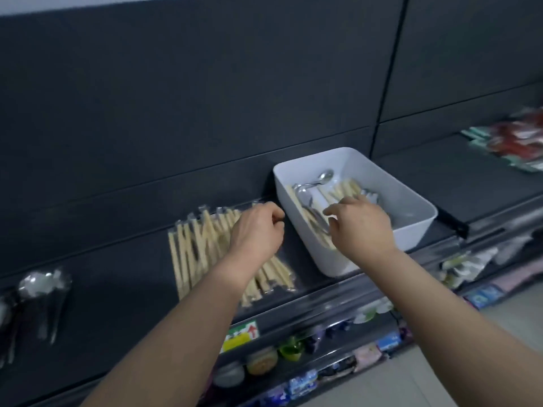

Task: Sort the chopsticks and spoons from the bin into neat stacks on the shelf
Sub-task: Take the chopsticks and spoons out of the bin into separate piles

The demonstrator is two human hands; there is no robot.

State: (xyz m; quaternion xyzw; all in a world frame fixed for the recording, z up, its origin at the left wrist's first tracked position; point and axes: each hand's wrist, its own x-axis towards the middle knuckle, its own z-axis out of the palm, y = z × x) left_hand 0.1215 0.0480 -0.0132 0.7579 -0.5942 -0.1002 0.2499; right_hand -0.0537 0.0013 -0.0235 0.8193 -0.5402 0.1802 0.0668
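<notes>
A white bin (417,207) stands on the dark shelf (123,277) and holds wrapped chopsticks (343,188) and metal spoons (323,176). My right hand (361,223) reaches into the bin over the chopsticks, fingers spread and slightly bent; whether it holds anything is hidden. Left of the bin lies a stack of wrapped chopsticks (194,248). My left hand (258,229) hovers over that stack's right side with fingers curled; the image is blurred and I cannot see what it pinches. A pile of wrapped spoons (41,289) lies at the shelf's far left.
Behind the shelf rises a dark back panel (205,98). Red and green packets (511,142) lie on the neighbouring shelf at right. Lower shelves below hold small packaged goods (291,348) and a price label (241,333). Pale floor shows at bottom right.
</notes>
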